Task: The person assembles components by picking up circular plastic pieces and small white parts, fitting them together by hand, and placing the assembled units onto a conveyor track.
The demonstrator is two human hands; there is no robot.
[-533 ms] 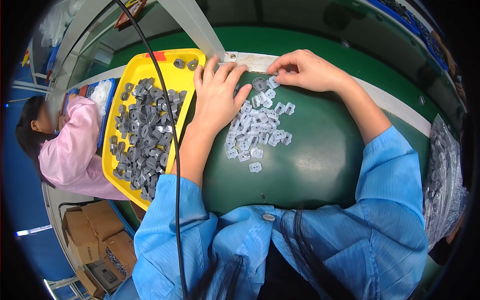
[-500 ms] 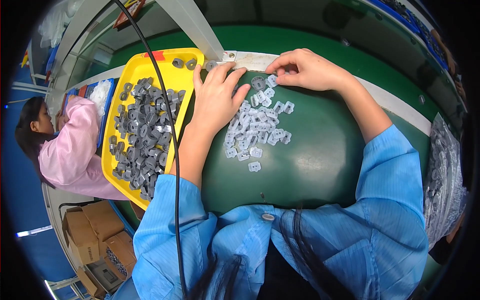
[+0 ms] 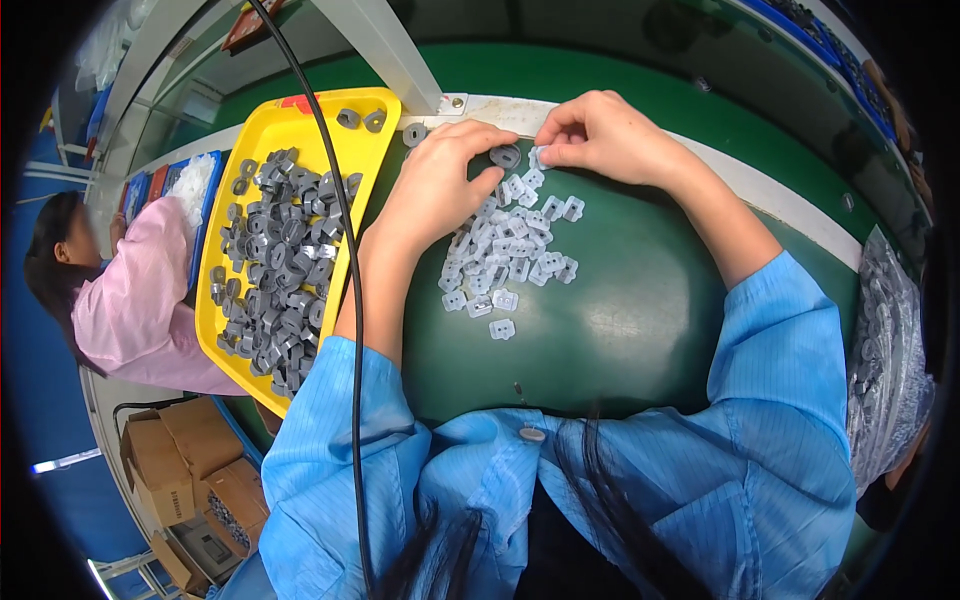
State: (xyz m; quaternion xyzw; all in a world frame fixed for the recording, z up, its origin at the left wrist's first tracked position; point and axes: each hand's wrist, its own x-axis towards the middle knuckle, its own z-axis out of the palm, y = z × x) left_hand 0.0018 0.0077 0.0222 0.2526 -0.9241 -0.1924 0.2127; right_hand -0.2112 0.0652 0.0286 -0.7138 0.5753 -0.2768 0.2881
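At the far side of the green table, my left hand (image 3: 440,185) has its thumb and index finger closed around a grey round plastic cap (image 3: 505,156). Just to its right, my right hand (image 3: 612,140) pinches a small translucent plastic piece (image 3: 537,158) between thumb and fingertips. The piece is next to the cap; whether they touch, I cannot tell. Below both hands spreads a loose heap of similar translucent pieces (image 3: 515,245), partly hidden by my left hand. Another grey cap (image 3: 415,134) lies behind my left hand, near the table's far edge.
A yellow tray (image 3: 378,120) with many grey caps (image 3: 285,260) stands left of my left arm. A black cable (image 3: 345,220) hangs across it. Farther left sits a person in pink (image 3: 145,290). Cardboard boxes (image 3: 190,460) are at lower left, a clear bag of parts (image 3: 885,360) at right.
My left hand has moved right and closed its thumb and index finger around the grey cap. My right hand has shifted slightly, still pinching the translucent piece beside it.
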